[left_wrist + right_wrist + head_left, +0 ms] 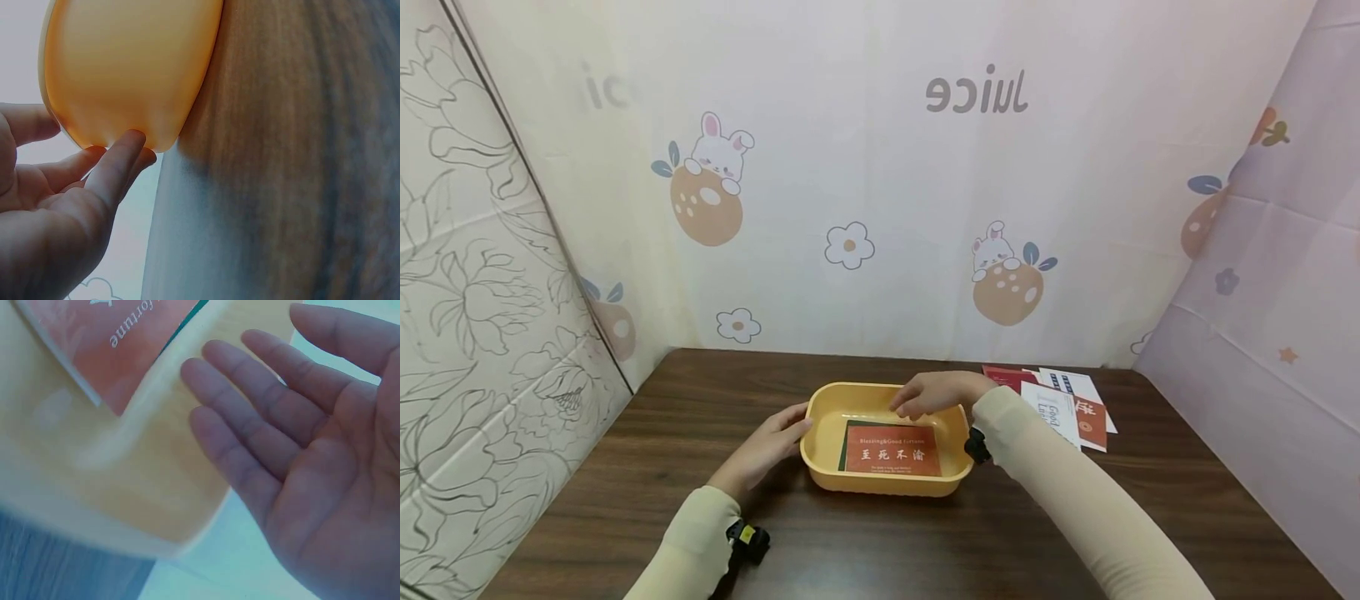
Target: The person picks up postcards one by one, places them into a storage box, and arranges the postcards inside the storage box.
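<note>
A yellow plastic basin (842, 483) stands on the table in front of me. Lying in it is a red card (891, 450) with white characters and the words "Blessing&Good Fortune"; a dark green edge of another card (843, 446) peeks out beneath. My left hand (769, 446) holds the basin's left end, thumb at the rim and fingertips on the outer wall (134, 69). Over the basin's right back part is my right hand (940, 393), palm down. In the right wrist view its fingers (244, 415) are nearly straight and hold nothing.
To the right of the basin, several cards lie overlapping: a dark red one (1003, 377), a white one reading "Good Luck" (1049, 410) and an orange-red one (1093, 425). A printed curtain (850, 167) hangs behind the dark wooden table (715, 392).
</note>
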Available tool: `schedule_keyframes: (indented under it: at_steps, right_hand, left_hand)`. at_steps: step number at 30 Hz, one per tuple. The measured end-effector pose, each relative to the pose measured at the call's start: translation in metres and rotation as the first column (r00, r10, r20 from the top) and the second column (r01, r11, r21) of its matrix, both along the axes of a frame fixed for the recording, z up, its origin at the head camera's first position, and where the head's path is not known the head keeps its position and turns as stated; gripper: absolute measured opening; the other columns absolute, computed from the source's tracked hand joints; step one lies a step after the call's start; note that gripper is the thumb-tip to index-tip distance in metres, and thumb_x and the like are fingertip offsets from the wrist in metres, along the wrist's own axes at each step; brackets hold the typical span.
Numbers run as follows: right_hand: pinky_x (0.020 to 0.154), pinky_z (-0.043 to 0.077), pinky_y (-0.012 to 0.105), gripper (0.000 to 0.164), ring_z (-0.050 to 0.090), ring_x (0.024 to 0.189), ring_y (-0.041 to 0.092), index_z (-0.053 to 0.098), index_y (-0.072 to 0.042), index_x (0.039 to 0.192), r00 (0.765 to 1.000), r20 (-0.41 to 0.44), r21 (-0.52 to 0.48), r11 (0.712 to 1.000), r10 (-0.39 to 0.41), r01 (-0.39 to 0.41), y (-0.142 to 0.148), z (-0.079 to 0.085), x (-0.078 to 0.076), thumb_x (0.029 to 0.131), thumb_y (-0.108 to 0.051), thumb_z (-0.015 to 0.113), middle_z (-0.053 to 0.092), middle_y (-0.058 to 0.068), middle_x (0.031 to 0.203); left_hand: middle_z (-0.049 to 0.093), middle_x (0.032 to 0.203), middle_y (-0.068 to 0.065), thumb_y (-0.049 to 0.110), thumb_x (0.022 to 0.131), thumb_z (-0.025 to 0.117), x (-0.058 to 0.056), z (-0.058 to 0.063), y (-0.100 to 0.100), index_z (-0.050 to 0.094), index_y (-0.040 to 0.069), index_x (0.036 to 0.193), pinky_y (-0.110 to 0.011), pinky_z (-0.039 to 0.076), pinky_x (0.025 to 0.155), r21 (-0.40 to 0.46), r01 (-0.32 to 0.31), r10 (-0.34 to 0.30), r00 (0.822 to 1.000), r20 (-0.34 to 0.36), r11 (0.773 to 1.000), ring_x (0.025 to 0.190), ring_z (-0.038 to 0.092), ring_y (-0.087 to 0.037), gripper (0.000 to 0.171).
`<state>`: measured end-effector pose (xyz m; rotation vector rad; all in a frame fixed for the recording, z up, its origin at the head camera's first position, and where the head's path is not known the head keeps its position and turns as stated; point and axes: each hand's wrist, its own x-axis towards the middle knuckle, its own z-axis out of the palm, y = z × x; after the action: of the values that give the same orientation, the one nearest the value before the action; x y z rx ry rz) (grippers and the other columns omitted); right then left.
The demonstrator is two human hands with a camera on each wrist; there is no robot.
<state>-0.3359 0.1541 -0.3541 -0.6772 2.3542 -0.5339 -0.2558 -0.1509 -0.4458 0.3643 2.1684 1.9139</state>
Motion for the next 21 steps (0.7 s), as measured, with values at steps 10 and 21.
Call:
schedule_keyframes:
  at_steps: [10,21]
  right_hand:
    - [0.102,0.047,0.047,0.039,0.063,0.11,0.018,0.063,-0.01,0.136,0.994,-0.095,-0.04,0.998,0.048,-0.052,0.021,0.017,0.007,0.103,-0.031,0.056,0.065,0.001,0.127]
    - [0.099,0.049,0.05,0.04,0.063,0.11,0.02,0.064,-0.014,0.135,0.986,-0.166,-0.05,0.999,-0.01,0.002,0.055,0.03,0.014,0.103,-0.037,0.056,0.065,0.001,0.122]
  left_hand:
    - [0.04,0.15,-0.027,0.018,0.109,0.045,0.0,-0.001,0.0,0.033,-0.005,0.151,-0.044,0.047,0.104,0.006,0.009,-0.009,1.0,-0.008,1.0,0.132,0.047,-0.038,0.05]
    - [0.039,0.151,-0.027,0.019,0.109,0.045,0.002,0.003,0.001,0.032,-0.005,0.152,-0.045,0.045,0.105,0.001,0.007,-0.007,1.0,0.006,1.0,0.134,0.045,-0.037,0.051]
